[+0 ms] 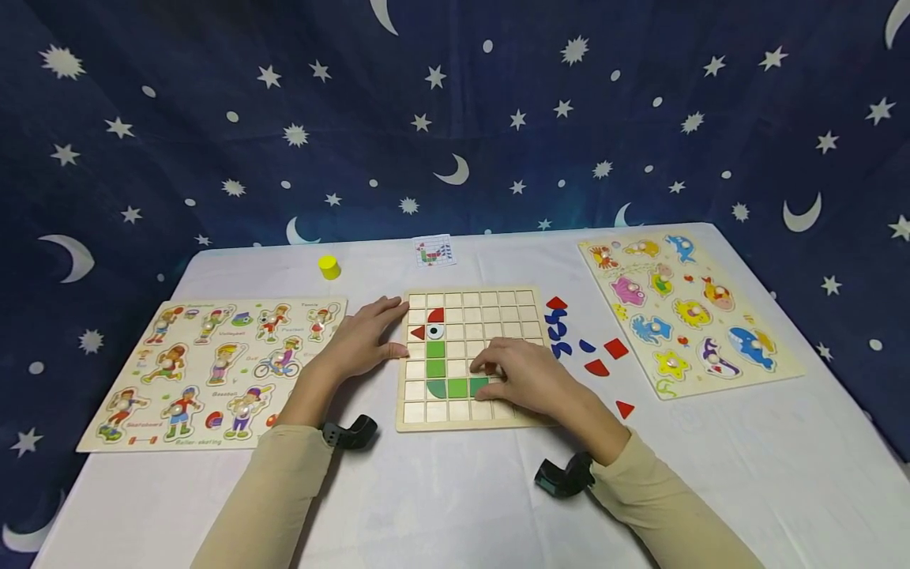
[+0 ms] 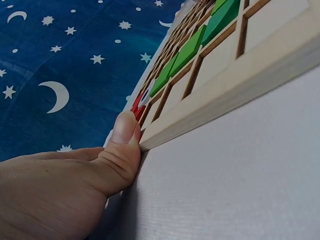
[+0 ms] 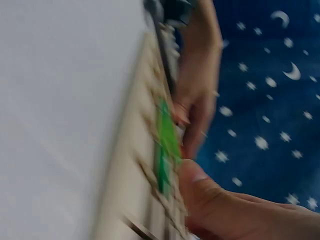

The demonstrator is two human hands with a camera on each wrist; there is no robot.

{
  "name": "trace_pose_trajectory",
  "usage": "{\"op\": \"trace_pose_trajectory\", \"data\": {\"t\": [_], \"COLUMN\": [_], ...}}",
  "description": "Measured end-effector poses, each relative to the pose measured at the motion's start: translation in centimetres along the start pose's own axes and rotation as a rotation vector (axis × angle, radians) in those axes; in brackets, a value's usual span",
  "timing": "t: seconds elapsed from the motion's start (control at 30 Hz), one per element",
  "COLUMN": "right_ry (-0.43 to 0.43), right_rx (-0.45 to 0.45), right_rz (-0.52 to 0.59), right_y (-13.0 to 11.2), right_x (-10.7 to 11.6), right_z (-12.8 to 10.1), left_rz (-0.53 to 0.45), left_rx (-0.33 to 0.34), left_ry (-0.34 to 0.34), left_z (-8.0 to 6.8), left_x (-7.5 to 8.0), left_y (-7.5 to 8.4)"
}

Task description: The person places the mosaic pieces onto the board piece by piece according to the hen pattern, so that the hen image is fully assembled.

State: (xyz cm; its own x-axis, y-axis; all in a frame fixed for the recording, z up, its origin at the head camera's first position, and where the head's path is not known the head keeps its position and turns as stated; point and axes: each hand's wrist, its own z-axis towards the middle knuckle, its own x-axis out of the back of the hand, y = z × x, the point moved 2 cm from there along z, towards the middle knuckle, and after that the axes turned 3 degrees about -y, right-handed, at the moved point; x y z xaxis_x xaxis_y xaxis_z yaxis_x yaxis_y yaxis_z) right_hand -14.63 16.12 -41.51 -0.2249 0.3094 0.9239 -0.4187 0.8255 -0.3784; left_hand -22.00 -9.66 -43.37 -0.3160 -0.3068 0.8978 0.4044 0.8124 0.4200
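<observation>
The wooden grid board (image 1: 472, 359) lies near the middle of the table (image 1: 441, 490), partly filled with green squares (image 1: 436, 367) and a red piece (image 1: 435, 315). The right hand (image 1: 522, 378) rests on the board's lower rows, fingertips curled onto a green piece (image 1: 479, 386); it seems to pinch it, though the blurred wrist view leaves this unsure. The left hand (image 1: 362, 338) lies flat, fingers straight, its thumb (image 2: 125, 131) pressed against the board's left edge. Loose red and blue pieces (image 1: 586, 348) lie just beside its right edge.
</observation>
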Motion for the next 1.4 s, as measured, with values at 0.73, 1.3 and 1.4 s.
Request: {"op": "trace_pose_trajectory", "data": {"t": [0.73, 1.3, 1.4], "right_ry": [-0.448, -0.418, -0.308], "right_rx": [-0.427, -0.481, -0.433], "right_rz": [-0.037, -0.031, -0.021], "right_y": [10.0, 10.5, 10.6], "right_x": [6.4, 6.2, 5.8], "right_z": [-4.9, -5.2, -4.7], "left_rz": [0.012, 0.016, 0.021], "left_rx": [-0.003, -0.005, -0.005], "left_ry": [0.013, 0.004, 0.003], "left_z": [-0.1, 0.0, 0.1], "left_x": [0.0, 0.0, 0.0], "left_y": [-0.1, 0.0, 0.0]}}
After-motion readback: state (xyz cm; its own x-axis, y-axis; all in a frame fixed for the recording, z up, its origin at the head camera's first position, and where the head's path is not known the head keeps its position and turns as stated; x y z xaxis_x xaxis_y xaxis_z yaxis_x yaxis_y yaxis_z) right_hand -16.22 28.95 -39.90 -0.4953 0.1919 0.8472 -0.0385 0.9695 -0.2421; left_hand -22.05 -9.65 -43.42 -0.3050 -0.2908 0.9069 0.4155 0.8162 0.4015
